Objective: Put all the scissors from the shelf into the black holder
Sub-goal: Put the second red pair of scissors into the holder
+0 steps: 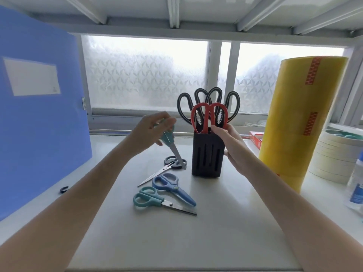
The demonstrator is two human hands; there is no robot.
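Left hand (152, 130) grips teal scissors (169, 140) left of the black holder (207, 154), right hand (233, 148) clasping it; crowded handles may block entry.

Two bare forearms run up from the lower corners of the frame toward its middle, uncovered from elbow to wrist with no sleeve showing, each ending in a bare hand, the left hand (151, 130) and the right hand (233, 148), both slender with long fingers.
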